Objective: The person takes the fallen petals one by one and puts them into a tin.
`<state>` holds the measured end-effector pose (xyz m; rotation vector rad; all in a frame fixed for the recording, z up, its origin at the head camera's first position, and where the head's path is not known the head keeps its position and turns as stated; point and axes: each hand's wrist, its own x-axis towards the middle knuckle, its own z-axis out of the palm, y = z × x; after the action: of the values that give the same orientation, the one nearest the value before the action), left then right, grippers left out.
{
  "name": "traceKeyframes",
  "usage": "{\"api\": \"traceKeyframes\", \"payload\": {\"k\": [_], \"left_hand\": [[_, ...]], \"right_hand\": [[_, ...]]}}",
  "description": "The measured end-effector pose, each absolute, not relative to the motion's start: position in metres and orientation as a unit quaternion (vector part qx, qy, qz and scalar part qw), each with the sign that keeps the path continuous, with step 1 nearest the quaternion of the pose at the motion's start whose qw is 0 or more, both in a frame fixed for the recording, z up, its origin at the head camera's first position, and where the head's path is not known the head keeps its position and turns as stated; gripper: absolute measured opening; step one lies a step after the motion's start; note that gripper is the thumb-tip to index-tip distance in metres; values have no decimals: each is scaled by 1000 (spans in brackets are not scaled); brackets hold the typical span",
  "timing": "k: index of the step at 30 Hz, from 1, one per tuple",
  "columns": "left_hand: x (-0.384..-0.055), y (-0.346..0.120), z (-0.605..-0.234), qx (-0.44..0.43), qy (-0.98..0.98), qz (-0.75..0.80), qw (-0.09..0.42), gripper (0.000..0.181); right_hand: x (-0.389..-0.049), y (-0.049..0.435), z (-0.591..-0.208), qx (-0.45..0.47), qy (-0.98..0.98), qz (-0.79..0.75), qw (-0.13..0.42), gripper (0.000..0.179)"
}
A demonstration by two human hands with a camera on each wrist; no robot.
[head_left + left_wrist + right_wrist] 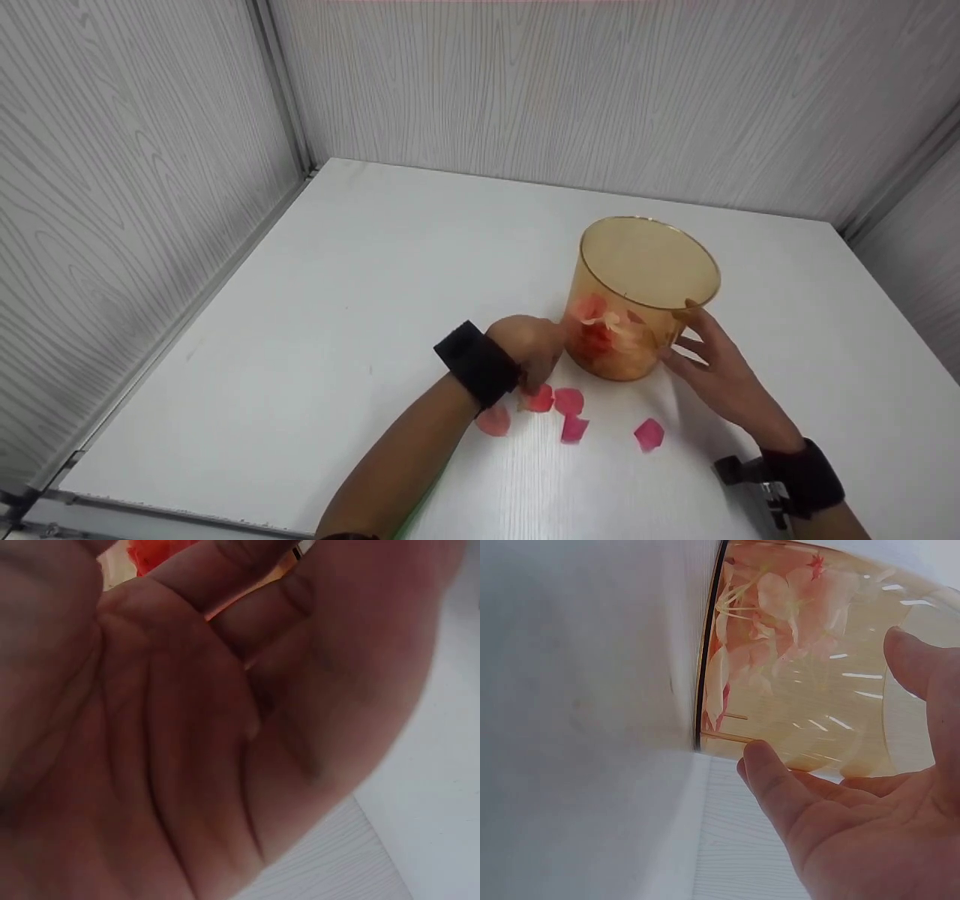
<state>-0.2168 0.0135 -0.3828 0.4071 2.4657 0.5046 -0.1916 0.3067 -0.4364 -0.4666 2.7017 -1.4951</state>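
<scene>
A deep amber see-through container (649,262) stands on the white table, its mouth upward. Pale pink and red petals (776,600) show through its lower wall. My right hand (716,367) holds the container's right side, thumb and fingers spread round its curve, as the right wrist view also shows (877,810). Left of the container, my left hand (529,345) points down with bent fingers, fingertips right at a red petal (541,400). I cannot tell whether they pinch it. In the left wrist view the palm (172,735) fills most of the picture and the fingertips are hidden.
Several loose pink petals lie in front of the container, among them one (649,434) toward the right hand and one (493,421) beside the left forearm. A thin green strip (424,504) shows along that forearm. Wood-grain panels (487,82) wall the table's back and sides.
</scene>
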Motion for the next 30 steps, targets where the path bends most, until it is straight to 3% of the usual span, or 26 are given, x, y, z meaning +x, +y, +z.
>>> {"api": "traceKeyframes", "payload": {"k": [4,9,14,18,22,30], "left_hand": [[-223,10,-385,174,931,172,269,20],[-235,6,-386,209,951,100,204,19],[-245,-4,-378,202,957,138,157,3],[-251,-13,-366,207,955,184,101,9],[-253,-24,-352,214,946,245,6,13],[-239,-15,-330,225,851,390,-270,15]], "right_hand": [[-192,307,-438,-150,863,-483,9,86],[-193,307,-440,-149,865,-479,6,84],[-193,306,-438,-149,866,-478,8,83],[-193,306,-437,-147,864,-481,11,84],[-193,305,-437,-146,865,-479,11,84],[-191,305,-435,-149,871,-468,7,83]]}}
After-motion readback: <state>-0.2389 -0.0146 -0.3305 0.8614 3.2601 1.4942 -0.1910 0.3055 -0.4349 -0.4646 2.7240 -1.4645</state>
